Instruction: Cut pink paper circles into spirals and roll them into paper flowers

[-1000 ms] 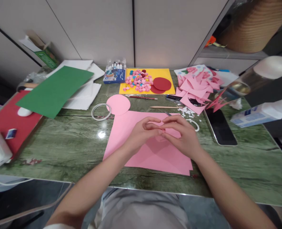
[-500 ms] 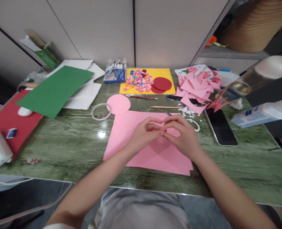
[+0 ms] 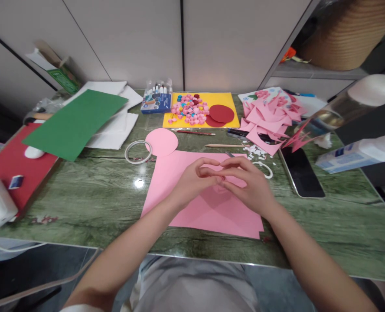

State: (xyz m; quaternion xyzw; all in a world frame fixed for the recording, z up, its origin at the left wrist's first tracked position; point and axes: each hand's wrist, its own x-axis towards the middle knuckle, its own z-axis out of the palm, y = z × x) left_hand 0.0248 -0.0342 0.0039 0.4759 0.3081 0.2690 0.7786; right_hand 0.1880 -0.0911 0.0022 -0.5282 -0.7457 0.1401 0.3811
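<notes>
My left hand (image 3: 194, 180) and my right hand (image 3: 249, 182) meet above the pink paper sheet (image 3: 195, 212), their fingertips pinched together. Between them is a small pink paper curl (image 3: 221, 187), mostly covered by my fingers. Whether both hands grip it equally is hard to see, but the fingers of each close on it. Behind my left hand lies a pink paper circle (image 3: 162, 142), its lower edge near the sheet, with a roll of tape (image 3: 138, 152) at its left. White paper scraps (image 3: 256, 151) and a white ring (image 3: 266, 170) lie beyond my right hand.
Pink paper offcuts (image 3: 264, 117) are heaped at the back right, beside a phone (image 3: 302, 173) and a white bottle (image 3: 358, 154). Small paper rolls (image 3: 192, 110) and red circles (image 3: 222, 113) rest on yellow paper (image 3: 200, 123). Green paper (image 3: 77, 123) lies at the left.
My fingertips have shifted slightly and closed nearer together around the small pink paper curl. Everything else on the table stays where it was.
</notes>
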